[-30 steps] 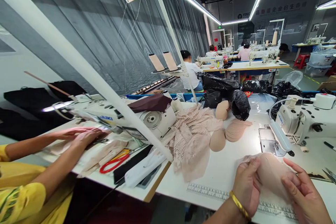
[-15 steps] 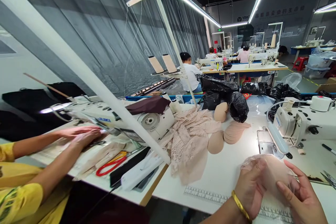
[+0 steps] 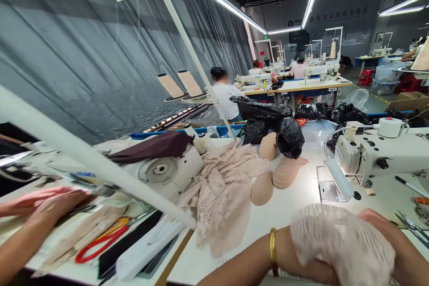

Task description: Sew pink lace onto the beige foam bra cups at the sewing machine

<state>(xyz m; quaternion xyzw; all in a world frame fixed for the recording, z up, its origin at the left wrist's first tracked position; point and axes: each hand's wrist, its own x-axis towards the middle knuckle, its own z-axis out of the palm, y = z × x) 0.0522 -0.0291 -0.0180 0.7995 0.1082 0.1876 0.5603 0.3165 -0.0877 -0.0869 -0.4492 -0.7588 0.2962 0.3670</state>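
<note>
A sheer, pale beige piece of lace fabric point(image 3: 342, 241) is bunched up and draped over both my hands, low on the right. My left hand point(image 3: 288, 250), with a gold bracelet at its wrist, grips it from the left; the cloth covers most of its fingers. On the other side my right hand point(image 3: 382, 222) is closed on the same fabric, blurred and half hidden. Ahead of my hands stands a white sewing machine point(image 3: 382, 156). To the left lie a stack of beige cup pads point(image 3: 287, 174), a single pad point(image 3: 262, 189) and a heap of beige lace point(image 3: 223, 187).
A co-worker's hand point(image 3: 67, 201) works at another sewing machine point(image 3: 181, 174) on the left, near red-handled scissors point(image 3: 100, 246). A slanting white pole point(image 3: 134, 174) crosses between us. Black plastic bags point(image 3: 290, 136) lie behind the pads; metal snips point(image 3: 410, 228) lie right.
The lace, earlier stretched smooth over a beige cup between my hands, is now gathered and raised, covering my fingers. My view has swung right.
</note>
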